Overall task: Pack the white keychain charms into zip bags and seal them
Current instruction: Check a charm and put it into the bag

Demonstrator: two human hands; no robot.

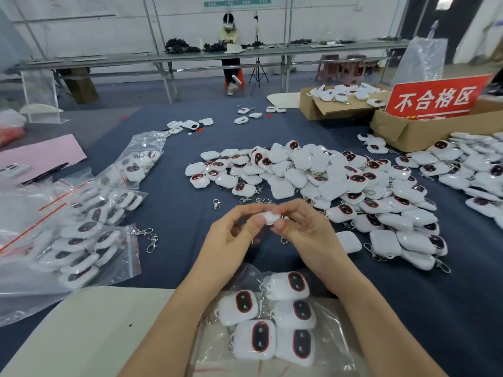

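Note:
Between my two hands I hold one white keychain charm above the dark blue table cloth. My left hand pinches its left end with thumb and fingers. My right hand pinches the right end, where a metal clasp hangs down. Right below my wrists lies a clear zip bag holding several white charms with red-ringed dark ovals. A big loose pile of charms spreads across the table beyond my hands.
Filled zip bags with red seal strips are stacked at the left. Loose metal clasps lie beside them. Cardboard boxes and a red sign stand at the back right. A person sits at a far bench.

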